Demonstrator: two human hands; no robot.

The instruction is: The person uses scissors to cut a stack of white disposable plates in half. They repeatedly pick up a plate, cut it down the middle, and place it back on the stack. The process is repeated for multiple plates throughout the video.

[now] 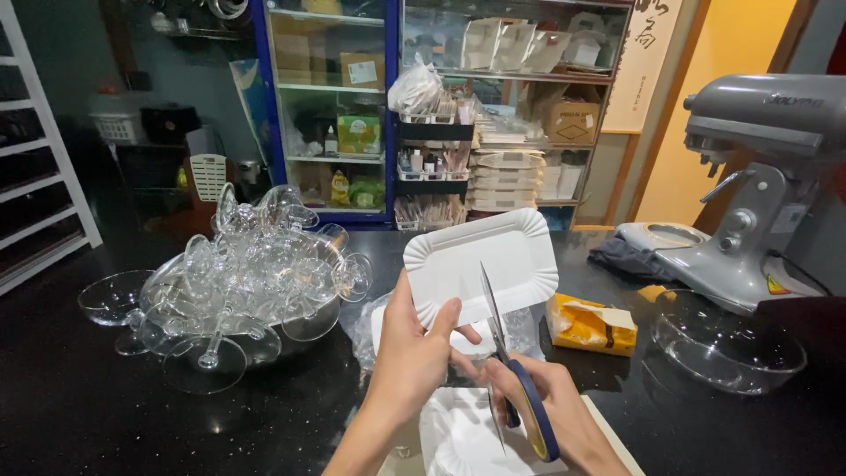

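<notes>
Scissors (511, 370) sit in the right hand (551, 410), fingers closed through the blue handles, blades pointing up against a white paper tray (480, 260). Left hand (412, 353) grips that tray's lower edge, thumb in front, holding it upright above the black counter (79, 397). More white trays (463, 436) lie directly beneath. Clear plastic cups (256, 273) are piled at left, well apart.

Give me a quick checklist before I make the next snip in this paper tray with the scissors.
1. Left hand grips the white paper tray: ok.
2. Right hand holds the scissors: ok.
3. Blades meet the tray's lower edge: ok.
4. Left fingers clear of the blades: not ok, a fingertip sits close beside them.
5. Pile of clear plastic glasses out of the way: ok.
6. Cut line marked: cannot tell.
</notes>
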